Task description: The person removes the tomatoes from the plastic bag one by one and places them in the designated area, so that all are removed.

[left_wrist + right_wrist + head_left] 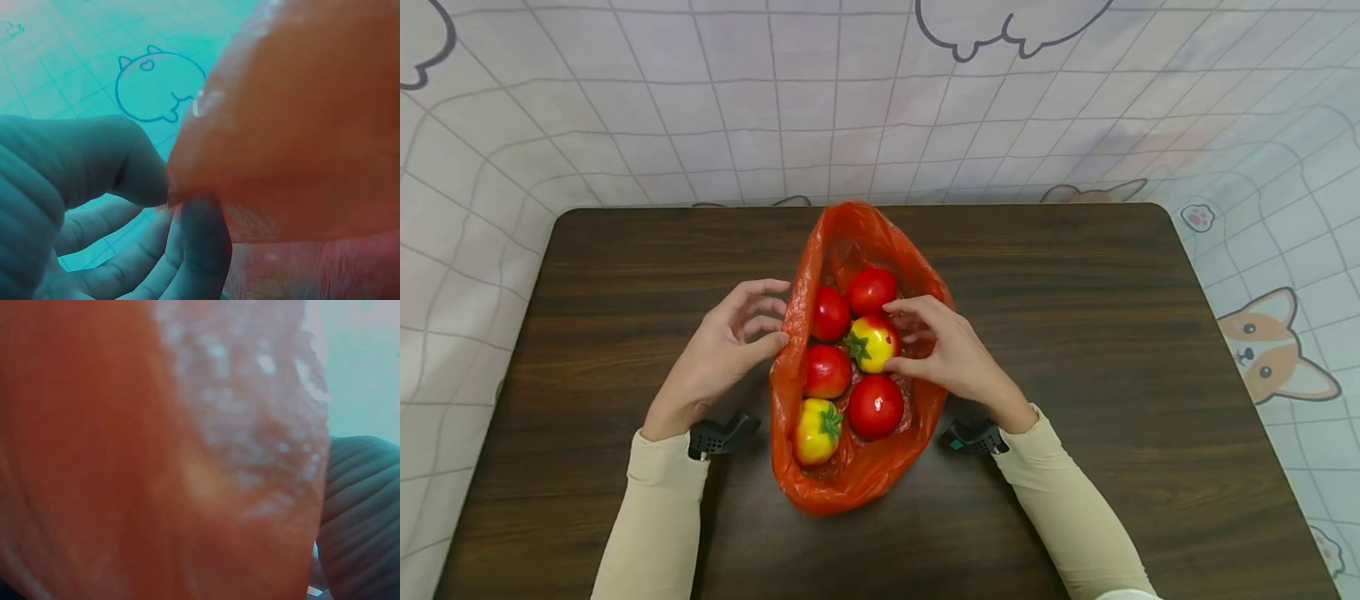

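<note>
Orange-red plastic bag (827, 497) with tomatoes

Inside bag: four red tomatoes (876, 408); two yellow tomatoes (808, 435), flushed red, green calyxes (831, 422). Beneath bag: dark-brown wood-grain table (1075, 333). Either side of bag: cream sleeves (658, 521). Beyond bag: grey-gridded white backdrop (820, 100).

Six fruits (876, 407), one bag (842, 497)

There are four red fruits (871, 290) and two mostly yellow fruits (811, 432), with two green leafy tops (832, 422). Also present are one left hand (718, 343), one right hand (958, 358), two pale sleeves (658, 508), two black wrist devices (722, 435) and one table (1112, 333).
</note>
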{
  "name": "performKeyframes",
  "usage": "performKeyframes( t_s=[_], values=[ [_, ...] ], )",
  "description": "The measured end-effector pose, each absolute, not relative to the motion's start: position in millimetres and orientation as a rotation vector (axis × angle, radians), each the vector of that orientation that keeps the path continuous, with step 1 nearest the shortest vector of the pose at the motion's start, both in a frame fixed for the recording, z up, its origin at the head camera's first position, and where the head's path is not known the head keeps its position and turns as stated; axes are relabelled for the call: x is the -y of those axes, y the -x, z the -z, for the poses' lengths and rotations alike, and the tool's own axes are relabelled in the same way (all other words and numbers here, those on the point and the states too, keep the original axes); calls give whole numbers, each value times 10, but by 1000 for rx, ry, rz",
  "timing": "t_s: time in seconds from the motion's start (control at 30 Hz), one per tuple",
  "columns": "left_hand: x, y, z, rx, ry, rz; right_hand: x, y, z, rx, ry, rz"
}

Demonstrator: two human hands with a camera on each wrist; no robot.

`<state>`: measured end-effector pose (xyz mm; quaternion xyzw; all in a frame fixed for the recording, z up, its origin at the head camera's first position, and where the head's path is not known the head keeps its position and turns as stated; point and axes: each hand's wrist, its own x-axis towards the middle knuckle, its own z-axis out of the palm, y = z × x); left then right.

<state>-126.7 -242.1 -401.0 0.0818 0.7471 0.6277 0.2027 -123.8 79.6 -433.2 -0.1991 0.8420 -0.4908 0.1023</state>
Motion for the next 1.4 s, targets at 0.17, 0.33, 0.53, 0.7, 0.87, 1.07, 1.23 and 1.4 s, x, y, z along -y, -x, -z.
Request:
performKeyframes(
  t_s=[0.17,0.33,0.53,0.7,0.87,1.07,1.23,1.4],
  values=[
    [2465,1254,4002,-2085,-232,-1742,-786,1242,4380,-2460,526,1474],
    [2474,1250,3984,-2077,-236,-1749,-777,1264,4448,-2436,480,1465],
    [2470,1257,4013,-2091,-251,-1745,-783,1279,4504,-2411,448,1462],
    [2461,1272,4060,-2107,-267,-1709,-801,1283,4521,-2410,445,1450],
    [2455,1274,4098,-2119,-269,-1692,-817,1288,4527,-2404,443,1481],
    [2440,1245,4088,-2126,-258,-1684,-860,1267,4495,-2369,431,1564],
    [2419,1206,4056,-2135,-237,-1682,-889,1250,4448,-2345,415,1604],
    [2408,1183,4055,-2123,-235,-1687,-927,1238,4382,-2323,400,1657]
  ],
)
